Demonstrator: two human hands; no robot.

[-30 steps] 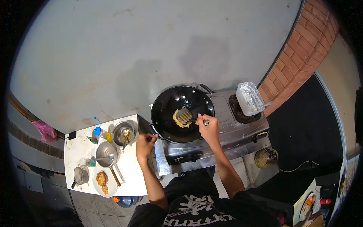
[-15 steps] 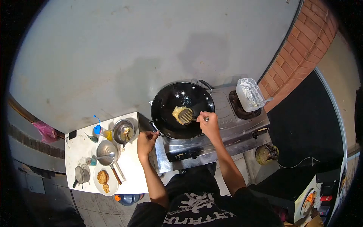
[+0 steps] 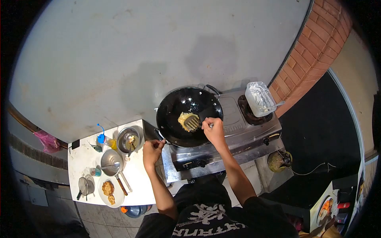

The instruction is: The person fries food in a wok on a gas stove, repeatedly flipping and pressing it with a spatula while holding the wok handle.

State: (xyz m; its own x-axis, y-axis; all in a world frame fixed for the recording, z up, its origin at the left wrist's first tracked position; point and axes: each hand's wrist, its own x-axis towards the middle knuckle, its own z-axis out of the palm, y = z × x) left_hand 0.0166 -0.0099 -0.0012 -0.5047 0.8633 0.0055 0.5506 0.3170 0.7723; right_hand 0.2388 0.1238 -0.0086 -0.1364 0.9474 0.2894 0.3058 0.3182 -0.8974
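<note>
A black wok [image 3: 174, 99] sits on the left burner of a steel gas stove [image 3: 234, 113]. Low in the wok lies a pale yellow fritter [image 3: 183, 119], partly covered by the slotted head of a spatula [image 3: 193, 123]. My right hand [image 3: 214, 130] is closed around the spatula's handle, over the wok's right front rim. At the wok's left front side, my left hand [image 3: 153, 152] pinches the loop handle [image 3: 159, 134] between thumb and fingers.
A white table [image 3: 139, 186] on the left holds a plate [image 3: 118, 194] with browned fritters, a metal bowl [image 3: 124, 132], a saucepan [image 3: 108, 155], a strainer [image 3: 83, 183] and an oil bottle [image 3: 107, 141]. A plastic container [image 3: 258, 97] stands over the right burner.
The whole view has shifted slightly left. My right hand and the spatula stay at the fritter with only a slight movement, and my left hand keeps its grip on the wok handle.
</note>
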